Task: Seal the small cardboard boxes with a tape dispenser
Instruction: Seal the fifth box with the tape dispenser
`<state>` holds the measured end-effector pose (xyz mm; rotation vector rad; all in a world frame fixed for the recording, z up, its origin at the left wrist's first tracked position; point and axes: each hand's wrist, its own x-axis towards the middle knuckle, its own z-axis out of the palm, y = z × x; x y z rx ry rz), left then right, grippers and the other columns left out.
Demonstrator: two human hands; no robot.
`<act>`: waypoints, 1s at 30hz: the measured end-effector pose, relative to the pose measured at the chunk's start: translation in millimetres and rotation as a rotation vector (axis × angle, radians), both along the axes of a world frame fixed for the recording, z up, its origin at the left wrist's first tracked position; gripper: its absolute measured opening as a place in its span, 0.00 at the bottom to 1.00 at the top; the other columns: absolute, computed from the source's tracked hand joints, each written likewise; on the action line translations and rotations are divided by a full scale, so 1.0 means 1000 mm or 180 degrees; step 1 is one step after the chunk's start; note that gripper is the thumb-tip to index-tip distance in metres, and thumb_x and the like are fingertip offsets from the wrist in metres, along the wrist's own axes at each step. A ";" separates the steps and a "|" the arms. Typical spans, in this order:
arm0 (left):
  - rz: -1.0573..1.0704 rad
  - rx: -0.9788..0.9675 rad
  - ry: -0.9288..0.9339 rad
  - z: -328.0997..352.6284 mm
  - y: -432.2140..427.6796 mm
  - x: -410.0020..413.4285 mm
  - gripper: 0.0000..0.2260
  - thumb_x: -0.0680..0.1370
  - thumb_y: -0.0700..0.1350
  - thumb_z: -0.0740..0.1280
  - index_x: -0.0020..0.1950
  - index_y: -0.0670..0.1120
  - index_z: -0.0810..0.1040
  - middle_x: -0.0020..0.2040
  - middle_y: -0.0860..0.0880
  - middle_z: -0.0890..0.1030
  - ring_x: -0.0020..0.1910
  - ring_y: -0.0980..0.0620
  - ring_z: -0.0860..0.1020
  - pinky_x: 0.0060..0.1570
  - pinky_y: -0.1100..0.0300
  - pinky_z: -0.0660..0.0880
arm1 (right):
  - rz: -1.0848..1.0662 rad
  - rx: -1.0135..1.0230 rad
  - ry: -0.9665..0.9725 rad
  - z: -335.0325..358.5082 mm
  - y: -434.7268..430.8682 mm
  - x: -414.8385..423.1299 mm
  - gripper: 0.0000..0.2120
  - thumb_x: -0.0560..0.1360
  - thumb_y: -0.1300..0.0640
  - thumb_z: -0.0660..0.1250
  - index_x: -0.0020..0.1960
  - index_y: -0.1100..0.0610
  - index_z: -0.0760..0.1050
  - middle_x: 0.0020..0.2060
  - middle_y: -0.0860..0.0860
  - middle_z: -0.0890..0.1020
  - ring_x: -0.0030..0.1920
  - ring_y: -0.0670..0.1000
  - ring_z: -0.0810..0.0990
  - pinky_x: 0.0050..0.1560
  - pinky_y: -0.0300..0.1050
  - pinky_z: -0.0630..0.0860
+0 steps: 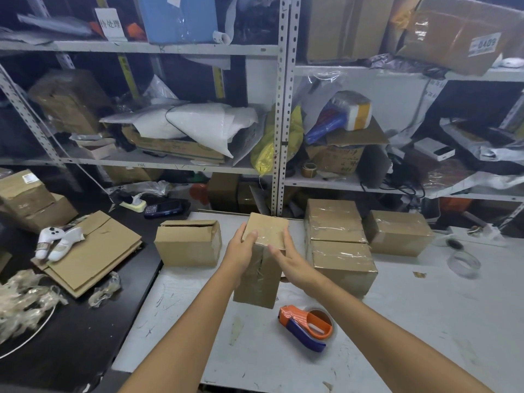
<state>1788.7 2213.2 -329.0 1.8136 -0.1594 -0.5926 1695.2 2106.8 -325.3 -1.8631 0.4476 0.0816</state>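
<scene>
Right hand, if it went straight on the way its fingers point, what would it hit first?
The cardboard box it steadies: the right hand points forward and left, fingers apparently against the box's side. The left hand grips the opposite top edge.

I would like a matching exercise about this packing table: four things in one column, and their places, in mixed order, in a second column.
1 tape dispenser
2 held box
3 box with loose flaps
4 clear tape roll

A far right on the table
B between left hand and right hand
C on the table, left of the hands
D on the table, nearest the person

Pairs: 1-D, 2-B, 3-C, 4-A
</scene>
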 end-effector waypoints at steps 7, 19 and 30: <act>-0.0238 -0.0314 0.0095 -0.010 0.020 0.002 0.42 0.66 0.71 0.66 0.78 0.60 0.60 0.76 0.53 0.66 0.73 0.46 0.67 0.72 0.41 0.66 | 0.0028 -0.0117 -0.0020 -0.003 -0.012 0.001 0.30 0.82 0.42 0.54 0.80 0.44 0.44 0.80 0.47 0.50 0.77 0.55 0.58 0.71 0.56 0.65; -0.0615 0.0126 -0.0516 -0.025 0.048 0.011 0.24 0.81 0.47 0.66 0.77 0.55 0.66 0.68 0.54 0.76 0.68 0.50 0.74 0.67 0.47 0.73 | -0.0242 -0.0471 0.0042 -0.016 -0.020 0.017 0.27 0.82 0.37 0.52 0.78 0.44 0.57 0.74 0.47 0.65 0.72 0.53 0.66 0.69 0.61 0.69; -0.0634 0.0347 -0.0732 -0.027 0.044 0.018 0.19 0.81 0.50 0.66 0.72 0.54 0.73 0.68 0.52 0.77 0.68 0.49 0.73 0.67 0.49 0.72 | 0.0015 -0.0759 -0.0280 -0.026 -0.024 0.020 0.24 0.82 0.42 0.57 0.77 0.45 0.62 0.70 0.46 0.72 0.67 0.50 0.72 0.67 0.55 0.73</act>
